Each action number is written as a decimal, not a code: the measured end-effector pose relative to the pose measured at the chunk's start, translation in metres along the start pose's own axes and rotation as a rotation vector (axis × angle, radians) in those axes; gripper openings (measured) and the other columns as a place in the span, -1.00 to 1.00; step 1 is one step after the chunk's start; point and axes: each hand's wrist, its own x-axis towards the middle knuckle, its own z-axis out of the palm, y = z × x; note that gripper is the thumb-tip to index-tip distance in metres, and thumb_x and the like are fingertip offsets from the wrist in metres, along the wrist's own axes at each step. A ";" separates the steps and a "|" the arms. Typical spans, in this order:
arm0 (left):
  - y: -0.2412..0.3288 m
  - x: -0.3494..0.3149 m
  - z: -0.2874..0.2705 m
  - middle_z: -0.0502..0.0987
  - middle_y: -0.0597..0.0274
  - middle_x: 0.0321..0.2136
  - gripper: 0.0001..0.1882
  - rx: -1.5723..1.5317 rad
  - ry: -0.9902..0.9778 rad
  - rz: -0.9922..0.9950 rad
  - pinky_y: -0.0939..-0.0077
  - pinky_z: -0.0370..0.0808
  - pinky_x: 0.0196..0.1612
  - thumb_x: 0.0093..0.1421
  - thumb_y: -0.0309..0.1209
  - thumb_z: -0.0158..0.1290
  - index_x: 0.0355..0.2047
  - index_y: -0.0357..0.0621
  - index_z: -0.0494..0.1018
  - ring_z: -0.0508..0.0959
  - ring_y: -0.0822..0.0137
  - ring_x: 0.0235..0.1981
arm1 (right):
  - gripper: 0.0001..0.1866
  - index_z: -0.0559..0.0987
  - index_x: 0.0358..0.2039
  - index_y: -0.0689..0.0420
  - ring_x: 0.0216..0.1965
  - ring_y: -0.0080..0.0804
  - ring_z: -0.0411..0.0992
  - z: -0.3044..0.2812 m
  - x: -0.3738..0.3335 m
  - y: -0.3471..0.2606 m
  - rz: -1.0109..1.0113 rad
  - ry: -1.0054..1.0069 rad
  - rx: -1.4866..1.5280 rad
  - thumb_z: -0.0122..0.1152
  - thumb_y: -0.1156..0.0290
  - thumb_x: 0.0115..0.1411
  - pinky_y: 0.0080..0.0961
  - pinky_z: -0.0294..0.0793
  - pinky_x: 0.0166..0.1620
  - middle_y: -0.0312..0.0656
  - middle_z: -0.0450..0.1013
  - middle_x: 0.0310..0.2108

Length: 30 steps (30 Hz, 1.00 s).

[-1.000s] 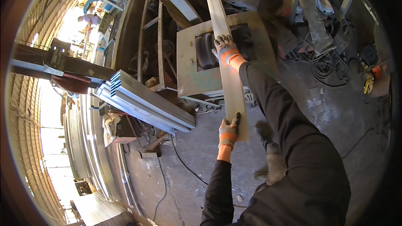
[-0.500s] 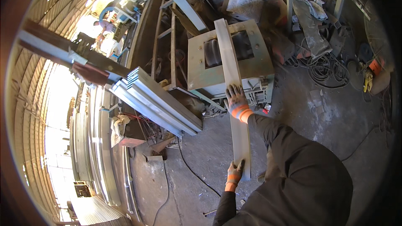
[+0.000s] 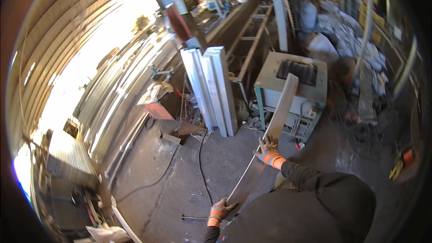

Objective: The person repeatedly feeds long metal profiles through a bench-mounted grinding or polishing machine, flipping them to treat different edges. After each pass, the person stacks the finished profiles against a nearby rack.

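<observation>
I have the left hand [image 3: 219, 210] closed on the long flat panel's [image 3: 280, 116] near end and the right hand [image 3: 269, 149] gripping mid-length, spaced, I judge, for balance; its far end overlaps the boxy machine [image 3: 307, 92], whether touching I cannot tell

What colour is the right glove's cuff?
The right glove's cuff is mostly orange, clearest in the head view.
</observation>
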 end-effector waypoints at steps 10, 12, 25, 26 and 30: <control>-0.025 -0.044 -0.316 0.62 0.11 -0.43 -0.37 0.750 0.664 0.296 -0.03 0.59 -0.24 0.11 0.27 0.53 -0.23 0.00 0.64 0.67 -0.05 -0.36 | -0.45 0.59 0.27 -0.06 0.20 -0.06 0.66 -0.114 0.097 -0.131 -0.910 -0.058 -0.266 0.43 -0.01 0.38 -0.03 0.56 0.24 -0.15 0.66 0.13; -0.008 -0.045 -0.396 0.60 0.06 -0.18 -0.32 0.924 0.874 0.248 -0.07 0.57 0.03 0.11 0.19 0.55 -0.03 -0.05 0.61 0.65 -0.05 -0.11 | -0.52 0.63 0.17 -0.07 0.12 -0.08 0.67 -0.133 0.129 -0.164 -0.968 0.068 -0.076 0.48 0.01 0.35 -0.11 0.60 0.16 -0.18 0.66 0.01; 0.055 0.377 -0.487 0.45 0.03 0.36 -0.27 -0.379 1.033 0.179 0.07 0.45 0.40 0.46 -0.14 0.31 0.48 -0.19 0.31 0.47 0.11 0.34 | -0.50 0.63 0.14 0.05 0.10 0.00 0.64 -0.094 0.381 -0.179 -0.788 0.112 1.026 0.61 0.39 0.21 -0.10 0.63 0.13 -0.11 0.65 0.06; 0.082 0.430 -0.458 0.48 0.08 0.31 -0.31 -0.499 0.841 0.224 0.11 0.47 0.36 0.46 -0.17 0.32 0.44 -0.20 0.35 0.49 0.16 0.29 | -0.47 0.63 0.19 0.06 0.14 -0.06 0.64 -0.087 0.394 -0.168 -0.679 -0.051 1.187 0.59 0.45 0.22 -0.15 0.63 0.16 -0.13 0.65 0.11; 0.202 0.570 -0.393 0.60 0.24 0.13 -0.49 -0.933 0.301 0.477 0.28 0.56 0.18 0.43 -0.29 0.33 0.28 -0.21 0.50 0.57 0.35 0.12 | -0.23 0.53 0.47 0.16 0.34 -0.36 0.56 -0.083 0.465 -0.129 -0.276 -0.327 1.512 0.55 0.61 0.24 -0.29 0.58 0.41 -0.23 0.62 0.34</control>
